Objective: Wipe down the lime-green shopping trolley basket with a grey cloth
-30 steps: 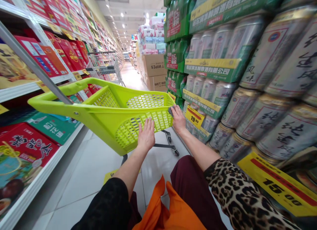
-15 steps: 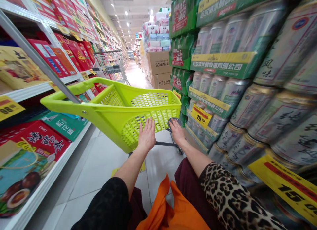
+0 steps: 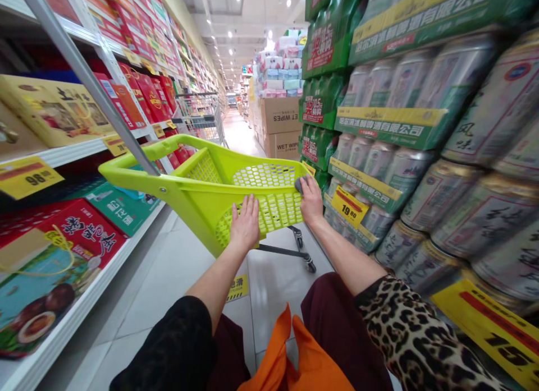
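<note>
A lime-green plastic shopping cart (image 3: pixel 197 197) stands sideways before me, its grey metal handle bar (image 3: pixel 90 85) slanting up to the left. My left hand (image 3: pixel 245 221) lies with outstretched fingers against the cart's perforated side wall. At the right end of the basket, my right hand (image 3: pixel 310 200) is closed over a small dark grey cloth (image 3: pixel 300 184) pressed to the upper rim. Most of the cloth is hidden beneath the fingers. Nothing is visible inside the part of the basket I can see.
Shelves with red gift boxes (image 3: pixel 76 231) line the left. Stacked beer cans (image 3: pixel 438 194) rise close on the right. Farther up the aisle are a metal cart (image 3: pixel 206 119) and cardboard boxes (image 3: pixel 282 124). Below the basket, a black wheeled base (image 3: pixel 286 251) meets the tiled floor.
My right hand has moved up with the grey cloth from the basket's lower right corner to its upper rim. My left hand stays on the side wall. The view has shifted slightly.
</note>
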Demonstrator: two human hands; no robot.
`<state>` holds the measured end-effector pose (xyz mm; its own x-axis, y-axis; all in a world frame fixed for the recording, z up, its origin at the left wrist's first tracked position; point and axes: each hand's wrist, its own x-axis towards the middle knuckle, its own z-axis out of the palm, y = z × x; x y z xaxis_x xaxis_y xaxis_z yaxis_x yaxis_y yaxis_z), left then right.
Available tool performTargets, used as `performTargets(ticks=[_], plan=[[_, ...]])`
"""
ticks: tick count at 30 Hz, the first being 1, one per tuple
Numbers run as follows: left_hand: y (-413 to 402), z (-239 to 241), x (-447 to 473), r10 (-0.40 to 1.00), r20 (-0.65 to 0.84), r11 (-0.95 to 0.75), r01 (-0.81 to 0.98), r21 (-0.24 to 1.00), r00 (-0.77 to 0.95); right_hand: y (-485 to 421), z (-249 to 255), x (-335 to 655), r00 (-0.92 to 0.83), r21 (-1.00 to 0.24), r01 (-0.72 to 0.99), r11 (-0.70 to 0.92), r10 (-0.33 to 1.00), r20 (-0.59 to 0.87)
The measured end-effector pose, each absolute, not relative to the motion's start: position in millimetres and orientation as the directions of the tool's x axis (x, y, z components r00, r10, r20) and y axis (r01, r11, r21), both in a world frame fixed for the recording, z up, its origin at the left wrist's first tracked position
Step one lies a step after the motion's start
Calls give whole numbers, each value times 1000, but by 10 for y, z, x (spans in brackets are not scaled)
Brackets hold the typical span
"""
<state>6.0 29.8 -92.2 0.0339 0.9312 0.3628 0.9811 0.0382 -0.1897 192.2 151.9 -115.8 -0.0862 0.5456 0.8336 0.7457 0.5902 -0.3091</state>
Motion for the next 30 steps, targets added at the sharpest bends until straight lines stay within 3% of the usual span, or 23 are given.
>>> performTargets(ticks=[5,10,22,30], plan=[[287,-659,-241,897,430,0,973,-232,103,1496,-1256,1810,-51,-348,766,540,592,805],[333,-368,-532,845,527,186,974,-126,-93,1415,-1016,1453,-163,-314,726,611,597,786],[330,-365,-459,826,533,315,934,-171,-181,1197,-775,879,-438,-192,620,761,539,720],[293,-367,-334,851,492,307,934,-185,-182,1160,-694,741,-242,-375,686,623,682,690]])
